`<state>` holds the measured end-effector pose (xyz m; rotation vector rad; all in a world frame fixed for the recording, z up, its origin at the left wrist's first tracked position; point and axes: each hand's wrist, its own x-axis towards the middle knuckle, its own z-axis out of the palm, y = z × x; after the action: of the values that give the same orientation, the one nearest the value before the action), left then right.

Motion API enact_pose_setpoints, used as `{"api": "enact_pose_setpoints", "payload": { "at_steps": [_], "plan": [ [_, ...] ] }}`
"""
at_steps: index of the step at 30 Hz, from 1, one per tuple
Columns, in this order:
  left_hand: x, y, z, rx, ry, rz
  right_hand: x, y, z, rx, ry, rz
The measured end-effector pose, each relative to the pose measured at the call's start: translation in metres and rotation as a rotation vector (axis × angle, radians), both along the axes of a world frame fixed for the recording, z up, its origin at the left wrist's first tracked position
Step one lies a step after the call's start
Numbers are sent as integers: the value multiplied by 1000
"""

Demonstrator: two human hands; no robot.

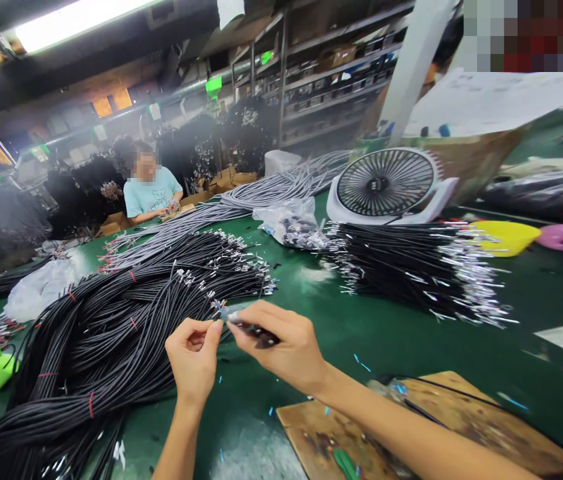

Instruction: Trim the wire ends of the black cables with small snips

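Both hands raised just over the green counter (386, 333), near the black cable heap (111, 320). Right hand (286, 347) fingers pinch one cable (256, 331) steady; left hand (194, 357) fingers grip its stripped end (221, 310), wires fanned for access.

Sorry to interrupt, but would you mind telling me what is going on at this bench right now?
A person holds the end of one black cable between both hands: the right hand grips it, and the left hand pinches its stripped wire tips. A large pile of black cables lies on the green table, with a second bundle beside a white fan.
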<state>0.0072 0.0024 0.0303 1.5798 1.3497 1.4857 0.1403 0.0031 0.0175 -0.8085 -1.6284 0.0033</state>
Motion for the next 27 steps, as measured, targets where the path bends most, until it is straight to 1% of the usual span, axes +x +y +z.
{"api": "enact_pose_setpoints", "payload": {
  "at_steps": [2,3,5,7,9,11,14,16,20,23,27],
  "plan": [
    [-1,1,-1,31,-4,4,-1,0,6,-123,134,-58],
    [-1,2,-3,50,-13,5,-1,0,8,-197,168,-62],
    [-1,3,-7,92,-37,-2,0,1,12,-329,171,-22],
    [-1,4,-11,130,-48,-21,0,2,14,-386,143,27],
    [-1,4,-13,150,-35,-38,0,2,14,-381,134,43],
    [0,4,-15,162,-11,-46,0,1,13,-357,128,28],
    [0,4,-14,159,47,-68,1,1,11,-288,105,-5],
    [-1,4,-14,154,80,-74,2,1,10,-238,65,5],
    [-4,5,-18,196,117,-5,1,-1,8,-185,-5,37],
    [-4,5,-21,261,172,41,0,-2,7,-162,21,-24],
    [-2,3,-22,338,296,49,2,0,7,-180,3,-81]
  ]
}}
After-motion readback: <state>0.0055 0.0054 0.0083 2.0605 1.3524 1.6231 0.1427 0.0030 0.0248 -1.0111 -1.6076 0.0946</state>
